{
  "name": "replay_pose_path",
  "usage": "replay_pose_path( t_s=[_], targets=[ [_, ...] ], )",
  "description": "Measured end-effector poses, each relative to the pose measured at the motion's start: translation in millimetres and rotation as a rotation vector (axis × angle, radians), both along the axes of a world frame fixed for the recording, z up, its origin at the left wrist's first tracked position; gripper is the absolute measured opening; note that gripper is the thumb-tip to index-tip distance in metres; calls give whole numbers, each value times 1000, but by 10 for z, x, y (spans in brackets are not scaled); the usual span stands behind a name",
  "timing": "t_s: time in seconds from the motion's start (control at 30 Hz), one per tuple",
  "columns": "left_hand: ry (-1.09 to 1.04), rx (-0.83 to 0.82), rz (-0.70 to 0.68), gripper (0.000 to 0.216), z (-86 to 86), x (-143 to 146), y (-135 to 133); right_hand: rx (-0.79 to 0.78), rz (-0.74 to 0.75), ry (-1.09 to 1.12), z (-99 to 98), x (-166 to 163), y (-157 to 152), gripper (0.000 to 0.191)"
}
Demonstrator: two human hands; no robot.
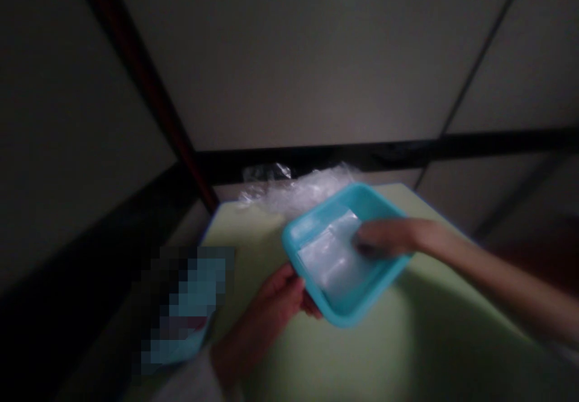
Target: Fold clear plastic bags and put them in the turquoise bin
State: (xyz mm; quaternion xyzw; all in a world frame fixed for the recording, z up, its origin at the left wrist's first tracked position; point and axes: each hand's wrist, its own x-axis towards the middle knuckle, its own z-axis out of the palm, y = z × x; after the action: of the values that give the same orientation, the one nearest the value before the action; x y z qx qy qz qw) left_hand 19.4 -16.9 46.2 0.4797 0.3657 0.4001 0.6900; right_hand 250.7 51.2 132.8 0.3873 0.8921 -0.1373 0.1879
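A turquoise plastic tray [350,316] with raised sides and rounded corners is tilted above the table. My left hand [286,290] grips its near left edge, with the thumb at the rim and the fingers underneath. Inside the tray lies a flat, shiny clear plastic bag [335,257]. My right hand [384,237] reaches in from the right, over the right part of the bag. Motion smears its fingers, so I cannot tell whether they hold the bag or only touch it.
Crumpled clear plastic wrap [307,191] lies at the back of the pale green table [257,245]. A pixelated light-blue item [194,299] is by the left edge. A wall panel [307,58] rises behind the table. The scene is dim.
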Motion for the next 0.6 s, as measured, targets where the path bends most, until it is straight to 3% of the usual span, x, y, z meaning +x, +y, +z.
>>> replay_pose_path(
  t_s=[0.37,0.6],
  targets=[
    [-17,-5,-29,37,-32,5,29,-92,47,-28,-315,-117,196,12],
    [-57,-55,12,36,-45,1,49,-123,74,27,-361,-94,241,7]
  ],
)
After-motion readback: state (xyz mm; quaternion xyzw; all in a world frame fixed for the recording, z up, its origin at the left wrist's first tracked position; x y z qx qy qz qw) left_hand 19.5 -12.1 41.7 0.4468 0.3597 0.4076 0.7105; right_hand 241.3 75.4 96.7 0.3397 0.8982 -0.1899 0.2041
